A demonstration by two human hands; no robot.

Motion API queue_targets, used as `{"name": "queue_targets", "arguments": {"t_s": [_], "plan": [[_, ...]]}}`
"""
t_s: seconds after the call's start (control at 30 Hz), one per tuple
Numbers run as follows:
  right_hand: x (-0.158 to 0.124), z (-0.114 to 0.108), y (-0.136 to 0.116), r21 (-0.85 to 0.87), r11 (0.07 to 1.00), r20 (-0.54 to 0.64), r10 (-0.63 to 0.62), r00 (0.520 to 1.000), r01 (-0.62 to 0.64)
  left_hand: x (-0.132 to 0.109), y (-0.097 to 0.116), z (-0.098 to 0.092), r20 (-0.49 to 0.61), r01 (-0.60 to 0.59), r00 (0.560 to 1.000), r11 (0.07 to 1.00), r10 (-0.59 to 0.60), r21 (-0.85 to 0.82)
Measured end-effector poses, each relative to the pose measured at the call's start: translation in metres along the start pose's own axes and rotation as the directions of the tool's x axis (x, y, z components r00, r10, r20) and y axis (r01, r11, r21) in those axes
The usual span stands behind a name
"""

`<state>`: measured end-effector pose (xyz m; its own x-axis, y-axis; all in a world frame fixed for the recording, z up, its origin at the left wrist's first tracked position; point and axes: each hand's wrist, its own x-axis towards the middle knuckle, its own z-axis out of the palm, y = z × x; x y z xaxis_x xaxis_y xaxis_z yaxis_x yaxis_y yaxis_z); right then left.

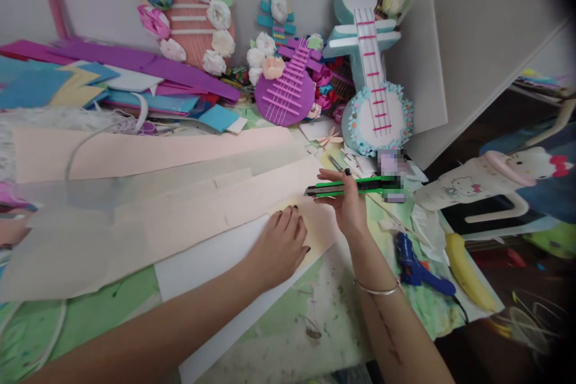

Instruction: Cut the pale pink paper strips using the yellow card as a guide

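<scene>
— Many flat foam sheets (67,78), purple, blue and yellow, lie piled at the far left. What is next to them?
— Long pale pink paper sheets (148,150) go across the messy green table (315,318). A white paper sheet (202,267) lies nearest the front.
— And the left hand (281,246)?
— It lies flat on the paper, palm down, fingers side by side, where the white sheet meets the pink ones.
— What stands at the back?
— A round purple foam guitar (285,93) leans there, and a light blue foam guitar with pink strings (373,102) stands just right of it.
— Where is the right hand (347,207)?
— Just beside the left hand, over the right end of the pink sheets. Its thumb and fingers pinch a green plastic box cutter (360,185). The cutter lies sideways with its dark tip pointing left, a little in front of the light blue guitar.
— Anything more to the right?
— A thin silver bangle (377,290) sits on that wrist. Then come a blue glue gun (416,267) and a yellow banana (468,273), close together at the table's edge.
</scene>
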<state>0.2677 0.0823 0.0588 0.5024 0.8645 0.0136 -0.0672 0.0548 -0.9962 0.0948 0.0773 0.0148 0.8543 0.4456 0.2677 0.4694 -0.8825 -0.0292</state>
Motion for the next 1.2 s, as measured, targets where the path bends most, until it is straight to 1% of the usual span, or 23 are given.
{"name": "queue_targets", "arguments": {"t_s": [0.1,0.27,0.47,0.53,0.67,0.73,0.83,1.07,1.2], "plan": [[-0.001,-0.003,0.013,-0.010,0.998,0.035,-0.054,0.998,0.055,0.000,-0.001,-0.001,0.008,0.005,1.000,1.000,-0.005,-0.017],[-0.004,-0.008,0.026,-0.222,0.971,0.019,-0.084,0.996,0.086,0.000,-0.005,-0.003,0.052,0.027,0.998,0.996,-0.023,-0.086],[-0.010,-0.011,0.033,-0.356,0.928,0.027,-0.104,0.994,0.107,0.000,-0.006,-0.002,0.074,0.057,0.996,0.989,-0.047,-0.134],[-0.011,-0.011,0.033,-0.350,0.930,0.028,-0.110,0.994,0.113,0.001,-0.007,-0.002,0.076,0.053,0.996,0.988,-0.042,-0.144],[-0.008,-0.012,0.033,-0.209,0.977,0.004,-0.041,0.999,0.041,0.001,-0.009,-0.002,0.082,0.053,0.996,0.986,-0.041,-0.159],[-0.006,-0.013,0.034,-0.165,0.986,0.007,-0.029,1.000,0.030,0.001,-0.009,-0.002,0.078,0.053,0.996,0.985,-0.041,-0.162],[-0.005,-0.015,0.036,-0.159,0.986,0.029,-0.038,0.999,0.042,0.001,-0.010,-0.001,0.068,0.045,0.997,0.985,-0.034,-0.168],[-0.004,-0.016,0.039,-0.183,0.982,0.017,-0.034,0.999,0.036,0.000,-0.011,0.000,0.051,0.028,0.999,0.981,-0.018,-0.191],[-0.004,-0.016,0.039,-0.191,0.980,0.025,-0.051,0.998,0.055,0.001,-0.011,0.000,0.051,0.011,0.999,0.982,-0.001,-0.186]]}}
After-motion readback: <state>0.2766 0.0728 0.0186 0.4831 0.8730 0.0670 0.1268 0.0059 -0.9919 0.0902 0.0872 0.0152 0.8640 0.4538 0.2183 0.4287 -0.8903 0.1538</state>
